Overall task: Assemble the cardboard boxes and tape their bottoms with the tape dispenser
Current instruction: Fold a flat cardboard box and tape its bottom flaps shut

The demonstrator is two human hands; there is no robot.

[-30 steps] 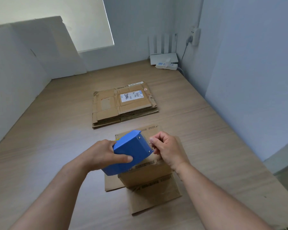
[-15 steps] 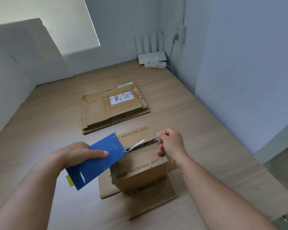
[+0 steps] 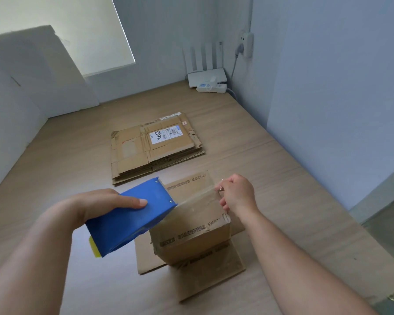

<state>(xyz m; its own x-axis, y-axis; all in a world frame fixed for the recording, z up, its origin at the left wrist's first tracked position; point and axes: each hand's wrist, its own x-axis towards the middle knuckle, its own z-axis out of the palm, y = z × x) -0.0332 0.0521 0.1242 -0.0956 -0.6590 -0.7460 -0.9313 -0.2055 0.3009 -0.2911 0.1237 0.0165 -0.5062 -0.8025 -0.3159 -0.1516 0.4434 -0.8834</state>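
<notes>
Two hands work over the box [image 3: 191, 237] standing bottom-up on the desk [image 3: 55, 155]: the left hand [image 3: 100, 205] grips the tape dispenser [image 3: 132, 219] while the right hand [image 3: 237, 194] pinches the free end of the clear tape [image 3: 198, 201], so the strip stretches taut above the closed flaps, likely for pressing down. Flattened boxes [image 3: 155, 146] wait behind.

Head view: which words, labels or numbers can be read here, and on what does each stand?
White shipping label on the flattened cardboard stack: barcode and handwritten scrawl, too blurred to read.
Cardboard box: printed Chinese characters, too small to read.
No text can be quoted.
</notes>
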